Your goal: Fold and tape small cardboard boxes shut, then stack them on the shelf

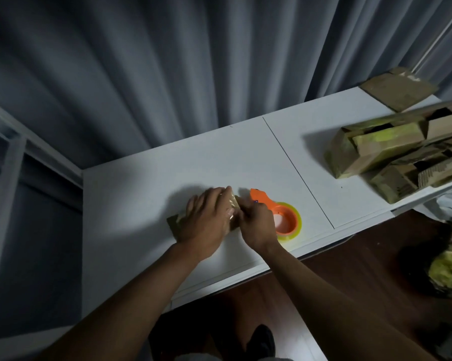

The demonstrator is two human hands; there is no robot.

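A small brown cardboard box (173,222) lies on the white table (131,199), mostly covered by my hands. My left hand (206,217) lies flat over its top, fingers stretched toward its right end. My right hand (257,224) is curled at the box's right end, where clear tape (232,204) shines over the cardboard; its fingertips are hidden. An orange tape dispenser (284,217) with a yellowish roll rests on the table just right of my right hand, touching or nearly touching it.
A heap of flattened and taped cardboard boxes (396,152) fills the table's right end. Grey curtains (193,61) hang behind. A white shelf frame (9,157) stands at the left. Dark wooden floor (350,269) and a bag of scraps (448,269) lie at the right.
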